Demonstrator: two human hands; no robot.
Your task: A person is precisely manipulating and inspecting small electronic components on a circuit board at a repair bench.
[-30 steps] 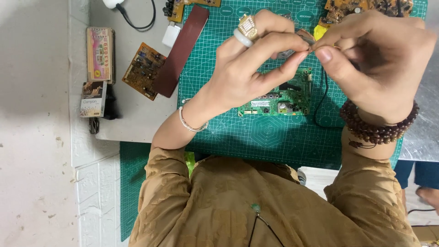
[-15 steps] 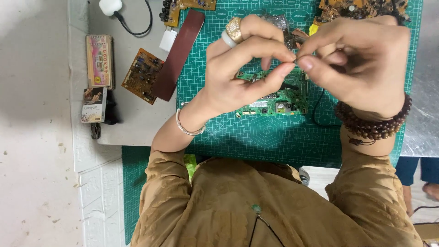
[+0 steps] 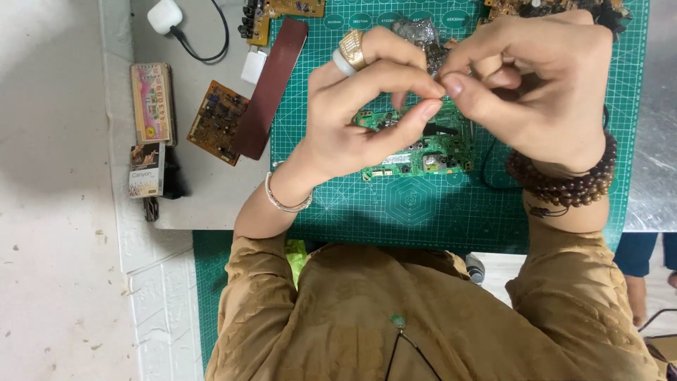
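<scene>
Both hands are raised above the green circuit board point(image 3: 423, 152), which lies flat on the green cutting mat point(image 3: 395, 212) covering this part of the surface. The left hand point(image 3: 367, 106) and the right hand point(image 3: 536, 85) meet fingertip to fingertip just above the far edge of that board. Each grip is pinched nearly closed, thumb against forefinger, on something too small to make out; whether it is a wire end or a tiny part I cannot tell.

Compared with a second ago the two hands have drawn a little closer together and the pinch sits more squarely over the board, while the board itself has not shifted on the mat. My reading is that the fine work between the fingertips is going on and nothing has yet been set down.

A black cable point(image 3: 493, 159) curls beside the board's right edge. Left of the board lie a dark brown strip point(image 3: 271, 88) and a brown circuit board point(image 3: 218, 121); farther left are two small printed boxes point(image 3: 151, 102). Beyond the board, a crumpled foil bag point(image 3: 421, 34) shows behind the fingers
</scene>
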